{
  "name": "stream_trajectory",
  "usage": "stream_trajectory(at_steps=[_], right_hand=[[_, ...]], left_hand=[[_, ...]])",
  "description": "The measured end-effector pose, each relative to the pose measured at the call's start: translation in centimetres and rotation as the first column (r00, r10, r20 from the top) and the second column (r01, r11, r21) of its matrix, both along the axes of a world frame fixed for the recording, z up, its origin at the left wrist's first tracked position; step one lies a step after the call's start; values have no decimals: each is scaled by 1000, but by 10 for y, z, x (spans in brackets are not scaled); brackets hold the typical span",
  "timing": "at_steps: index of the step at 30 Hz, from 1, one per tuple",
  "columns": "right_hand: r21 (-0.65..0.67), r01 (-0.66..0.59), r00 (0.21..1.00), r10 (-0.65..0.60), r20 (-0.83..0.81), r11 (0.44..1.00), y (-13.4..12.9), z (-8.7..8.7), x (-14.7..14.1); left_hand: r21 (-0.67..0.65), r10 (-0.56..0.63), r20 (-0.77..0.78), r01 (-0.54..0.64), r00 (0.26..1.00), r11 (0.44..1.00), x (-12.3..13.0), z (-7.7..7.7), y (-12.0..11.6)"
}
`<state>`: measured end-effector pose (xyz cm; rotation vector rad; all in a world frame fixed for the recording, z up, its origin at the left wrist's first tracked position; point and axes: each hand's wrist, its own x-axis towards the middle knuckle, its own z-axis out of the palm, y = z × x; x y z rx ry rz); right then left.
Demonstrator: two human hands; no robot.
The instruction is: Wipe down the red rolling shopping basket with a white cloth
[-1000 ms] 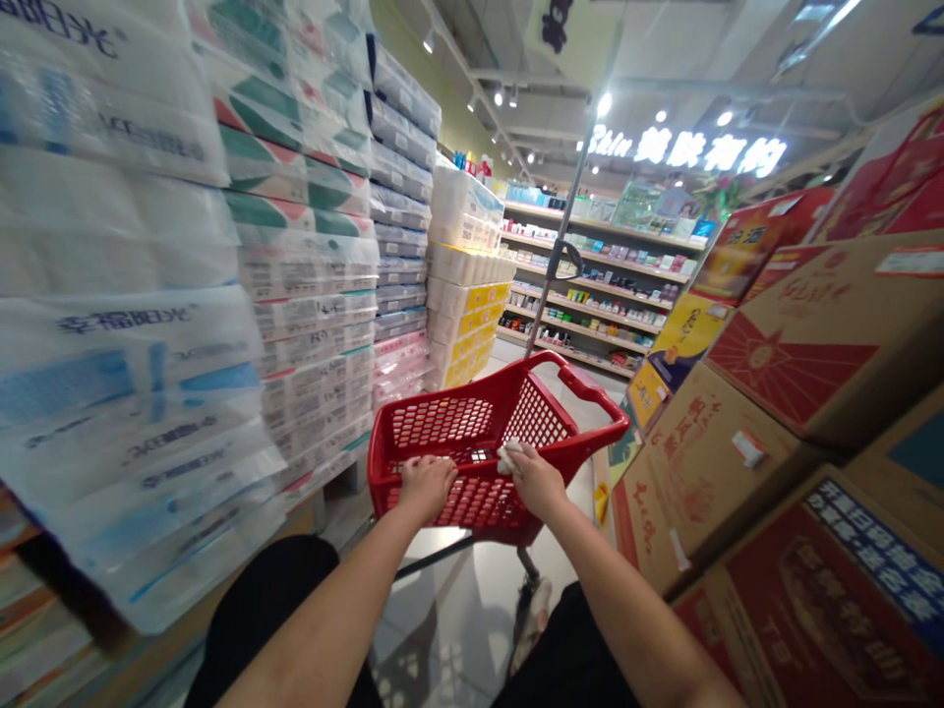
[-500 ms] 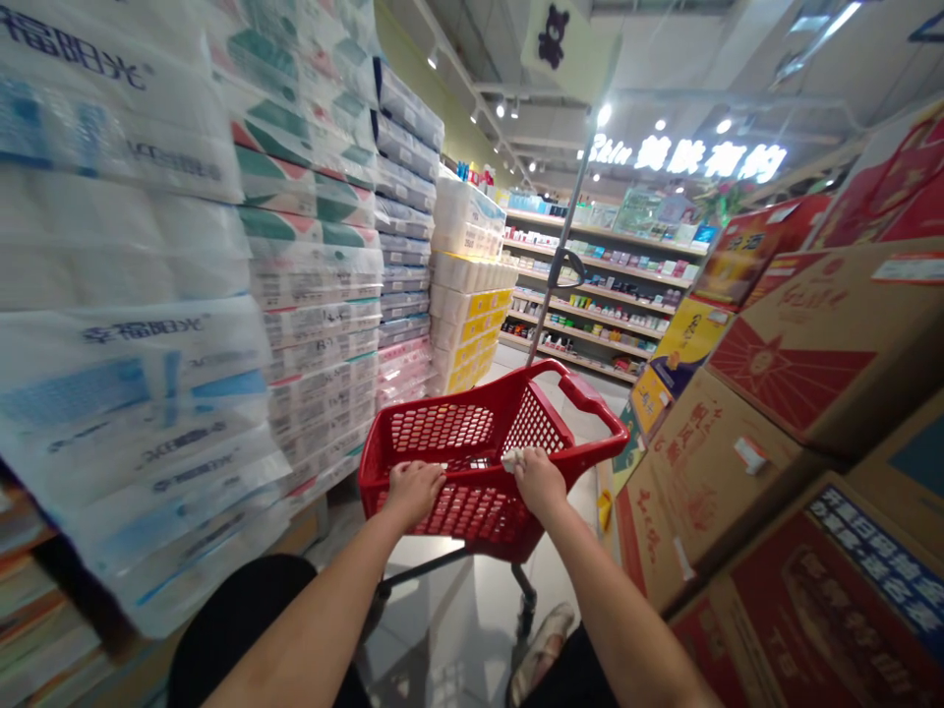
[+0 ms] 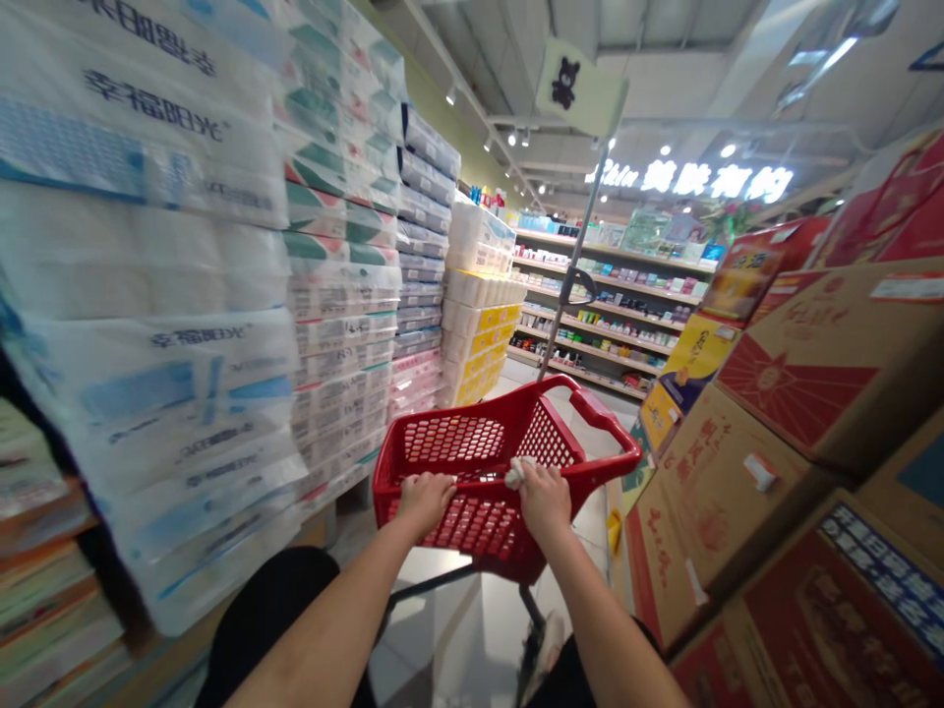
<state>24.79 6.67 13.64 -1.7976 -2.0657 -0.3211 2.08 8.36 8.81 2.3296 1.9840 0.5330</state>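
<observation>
A red plastic shopping cart (image 3: 457, 511) with latticed sides stands crosswise in front of me, its handle to the right. My left hand (image 3: 426, 500) is closed over the top rim of its near side. Farther right along that rim, my right hand (image 3: 544, 497) is closed too, with a crumpled white tissue (image 3: 522, 472) pinched at its fingers. Between the two hands the rim is bare. A metal pole (image 3: 577, 256) rises beyond the handle, carrying a pale flag (image 3: 579, 87) with a dark bear on it.
Tall stacks of wrapped paper rolls (image 3: 213, 393) line the left side. Cardboard cartons (image 3: 737, 482) are piled close on the right. Cosmetics shelves (image 3: 612, 324) stand across the far end. Pale floor tiles (image 3: 457, 639) lie under the cart.
The view has shifted, so the cart, stacks and flag appear slightly farther right and lower. Both hands keep their hold on the rim. The tissue shows more plainly now.
</observation>
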Motion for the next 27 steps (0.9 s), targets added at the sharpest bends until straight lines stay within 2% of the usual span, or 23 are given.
stream_trajectory(at_steps=[2,6,8,12,17,23,27], right_hand=[[78,29,1000,-29,-6,997,1,-6,5],[43,-213,974,209,90,976,3,-15,6],[9,-261,961,259,100,965,4,-12,9],[-7,-177,979,177,97,984,3,-2,21],[64,-141,987,136,83,988,-1,-7,15],[-42,-214,976,211,-59,976,10,0,9],[57,-159,981,164,-99,986,8,-12,-7]], left_hand=[[-2,5,1,-5,1000,1000,1,-1,0],[39,13,1,-13,1000,999,6,-9,-7],[65,12,-21,-10,1000,998,8,-12,-13],[40,-30,-67,33,997,999,7,-13,-24],[-6,-80,-104,80,991,997,-1,-4,-29],[-8,-66,-147,65,987,998,0,0,-33],[7,-42,-161,44,986,999,2,-3,-35]])
